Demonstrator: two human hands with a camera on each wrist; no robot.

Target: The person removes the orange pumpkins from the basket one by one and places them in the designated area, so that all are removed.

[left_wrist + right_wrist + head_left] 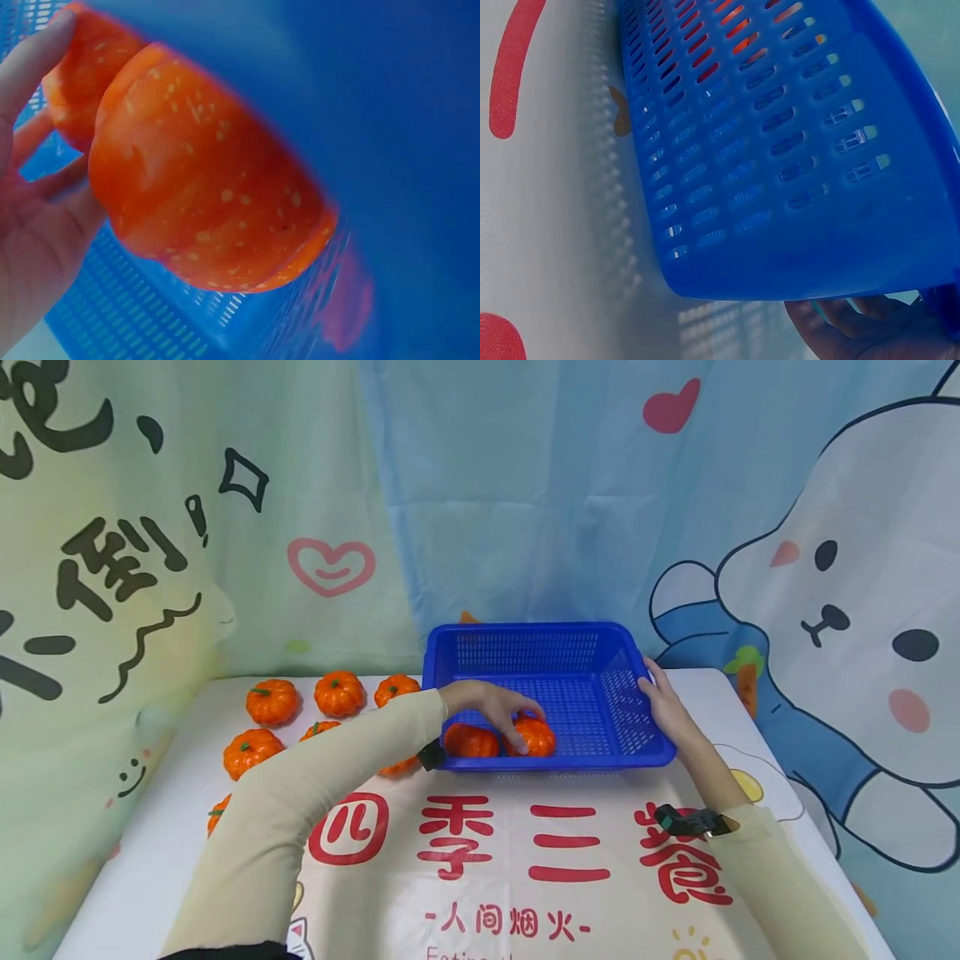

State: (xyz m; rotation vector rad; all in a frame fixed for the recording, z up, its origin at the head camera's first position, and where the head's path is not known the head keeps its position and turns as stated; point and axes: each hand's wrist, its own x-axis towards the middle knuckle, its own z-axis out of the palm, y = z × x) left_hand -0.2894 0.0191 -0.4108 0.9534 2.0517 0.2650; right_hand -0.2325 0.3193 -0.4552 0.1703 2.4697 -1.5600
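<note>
A blue plastic basket (585, 697) with perforated walls stands on the table and holds two small orange pumpkins near its front left. My left hand (495, 706) reaches over the left side and holds the right-hand pumpkin (534, 737) between thumb and fingers. Beside it lies the other pumpkin (471, 741). That pumpkin looms large in the left wrist view, with the held pumpkin (86, 71) behind it at the fingertips. My right hand (670, 706) grips the basket's right rim; in the right wrist view its fingers (855, 326) show against the outer wall, partly hidden.
Left of the basket, several more pumpkins (272, 702) sit on the white table (142, 860), some partly covered by the left sleeve (322, 802). A printed mat (517, 860) with red characters lies in front. A patterned curtain (510, 485) hangs behind the table.
</note>
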